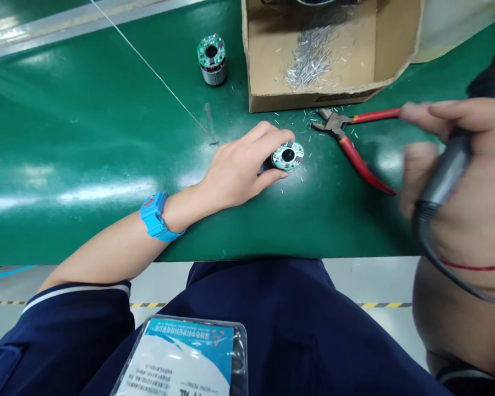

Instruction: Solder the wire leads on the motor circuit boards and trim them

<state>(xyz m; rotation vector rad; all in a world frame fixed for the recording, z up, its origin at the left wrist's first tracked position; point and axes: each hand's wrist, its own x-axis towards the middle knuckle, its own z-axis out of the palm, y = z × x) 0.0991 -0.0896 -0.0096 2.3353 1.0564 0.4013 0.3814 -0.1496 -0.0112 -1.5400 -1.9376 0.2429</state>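
My left hand (241,162) lies on the green bench with its fingers wrapped round a small motor stator with a round green circuit board (296,156). The board faces up, with a dark hole in its middle. My right hand (466,165), blurred by motion, is closed round a black corded tool (447,168) shaped like a soldering iron handle; its tip is out of sight. Red-handled diagonal cutters (336,124) lie spread between the hands. A fingertip of my right hand meets one handle's end; whether it grips it I cannot tell.
A second stator with a green board (212,60) stands upright farther back. Beside it, an open cardboard box (305,100) holds a heap of cut metal leads (311,58). Leads are also scattered on the green bench (86,137). A thin wire (148,63) slants down from the upper left.
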